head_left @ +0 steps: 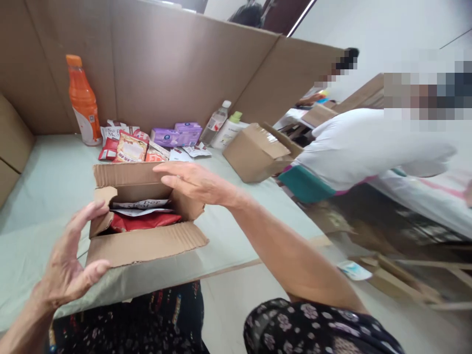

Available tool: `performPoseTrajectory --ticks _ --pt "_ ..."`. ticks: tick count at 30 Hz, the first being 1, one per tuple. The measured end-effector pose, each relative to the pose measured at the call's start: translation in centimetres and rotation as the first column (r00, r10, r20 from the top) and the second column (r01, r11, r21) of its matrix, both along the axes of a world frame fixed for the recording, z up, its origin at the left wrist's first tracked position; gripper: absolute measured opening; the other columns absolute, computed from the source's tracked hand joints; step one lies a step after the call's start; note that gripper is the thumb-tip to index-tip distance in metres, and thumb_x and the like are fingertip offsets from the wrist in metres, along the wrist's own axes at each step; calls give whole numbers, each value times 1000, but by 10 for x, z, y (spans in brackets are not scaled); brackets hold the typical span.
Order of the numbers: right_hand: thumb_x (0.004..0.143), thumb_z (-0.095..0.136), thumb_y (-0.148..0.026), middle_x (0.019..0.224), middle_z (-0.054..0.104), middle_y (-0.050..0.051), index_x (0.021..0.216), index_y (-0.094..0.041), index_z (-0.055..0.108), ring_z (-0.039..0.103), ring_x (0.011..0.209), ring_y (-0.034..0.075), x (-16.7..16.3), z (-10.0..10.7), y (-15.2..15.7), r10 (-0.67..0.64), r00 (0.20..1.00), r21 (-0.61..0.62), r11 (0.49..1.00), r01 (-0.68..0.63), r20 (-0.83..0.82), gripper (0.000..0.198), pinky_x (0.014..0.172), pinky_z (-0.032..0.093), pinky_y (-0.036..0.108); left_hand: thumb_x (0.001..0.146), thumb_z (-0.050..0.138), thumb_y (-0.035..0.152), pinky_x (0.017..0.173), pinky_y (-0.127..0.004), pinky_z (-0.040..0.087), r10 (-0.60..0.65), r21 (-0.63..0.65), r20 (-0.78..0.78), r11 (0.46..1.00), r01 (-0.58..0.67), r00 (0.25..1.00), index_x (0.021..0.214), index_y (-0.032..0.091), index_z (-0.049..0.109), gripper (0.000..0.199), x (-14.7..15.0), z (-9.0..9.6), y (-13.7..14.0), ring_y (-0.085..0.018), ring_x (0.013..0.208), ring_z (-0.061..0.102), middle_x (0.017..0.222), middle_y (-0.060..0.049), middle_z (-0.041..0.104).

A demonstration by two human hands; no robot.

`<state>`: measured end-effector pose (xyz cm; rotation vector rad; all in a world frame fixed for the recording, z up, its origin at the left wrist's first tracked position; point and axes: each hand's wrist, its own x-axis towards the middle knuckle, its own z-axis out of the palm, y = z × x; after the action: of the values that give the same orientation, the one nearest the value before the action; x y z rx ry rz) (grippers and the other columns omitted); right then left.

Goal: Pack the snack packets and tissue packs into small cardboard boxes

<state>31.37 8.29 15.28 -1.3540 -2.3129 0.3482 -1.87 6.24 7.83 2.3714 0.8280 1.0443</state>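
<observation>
An open cardboard box (147,246) stands near the table's front edge, its flaps folded outward. Inside lie a white printed packet (142,204) and a red packet (147,221). My left hand (72,263) is at the box's left side, thumb and fingers spread apart, with the fingertips at the left flap. Over the far right corner reaches my right hand (193,181), its fingers stretched out along the back flap. Neither hand shows anything held. The box's floor is hidden beneath the packets.
Behind the box are an orange drink bottle (84,105), several snack packets (131,147), purple tissue packs (177,134), a clear bottle (217,123), a white bottle (229,132) and a small carton (254,153). A cardboard partition (177,69) rises behind. Another person (368,147) is at the right.
</observation>
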Motion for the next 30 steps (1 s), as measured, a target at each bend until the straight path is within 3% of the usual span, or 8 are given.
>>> performPoseTrajectory --ticks 4,8,11,17,20,23,26,30 --pt "102 57 -35 141 71 10 126 -21 74 63 135 26 25 -31 -30 -140 938 112 977 184 -318 32 118 48 48 93 50 81 124 -64 41 -150 -42 -113 988 146 982 169 32 19 95 -15 1 5 -43 153 41 169 -16 38" --pt "103 58 -40 144 68 9 129 -28 72 64 134 26 29 -57 -60 -203 789 46 959 281 -580 32 105 59 44 99 58 61 124 -62 43 -68 -4 -170 998 68 983 168 36 21 82 -14 -4 3 -39 153 42 165 -11 46" --pt "106 53 -40 152 62 8 135 -30 69 64 134 25 17 -59 -59 -107 742 -11 991 133 -662 35 101 63 42 102 55 49 125 -61 42 -4 -13 -87 1000 3 996 167 40 23 72 -5 -5 2 -35 150 48 159 -7 55" --pt "104 55 -37 130 75 10 118 -24 77 70 124 23 -5 -61 -27 21 850 -113 989 -94 -527 30 111 57 45 99 64 32 116 -58 53 45 -35 -13 998 -46 999 164 36 29 74 7 -1 4 -33 135 64 144 -12 66" --pt "102 57 -39 127 76 11 110 -23 78 75 112 23 -2 -72 -25 -85 690 -146 989 -31 -719 28 93 65 41 102 61 27 110 -56 57 138 -113 65 985 -130 988 162 39 32 67 16 0 5 -28 121 71 138 -9 68" --pt "100 58 -41 125 76 10 107 -24 76 73 116 25 7 -74 -35 -188 553 -58 968 244 -811 25 89 65 41 101 62 25 107 -54 59 177 -117 129 980 -162 976 160 39 34 67 27 1 5 -26 117 70 144 -9 61" --pt "99 58 -42 142 68 9 124 -29 70 60 137 28 14 -63 -45 -220 656 96 907 410 -722 31 100 59 44 100 62 22 113 -57 53 253 -11 110 967 -254 961 158 37 39 64 36 3 4 -29 127 63 139 -8 61" --pt "98 60 -41 162 50 10 147 -30 55 44 152 29 8 -48 -42 -207 848 196 921 337 -487 51 112 51 50 99 59 17 111 -56 55 315 121 65 939 -321 947 153 37 46 60 44 4 1 -29 128 62 132 -5 64"
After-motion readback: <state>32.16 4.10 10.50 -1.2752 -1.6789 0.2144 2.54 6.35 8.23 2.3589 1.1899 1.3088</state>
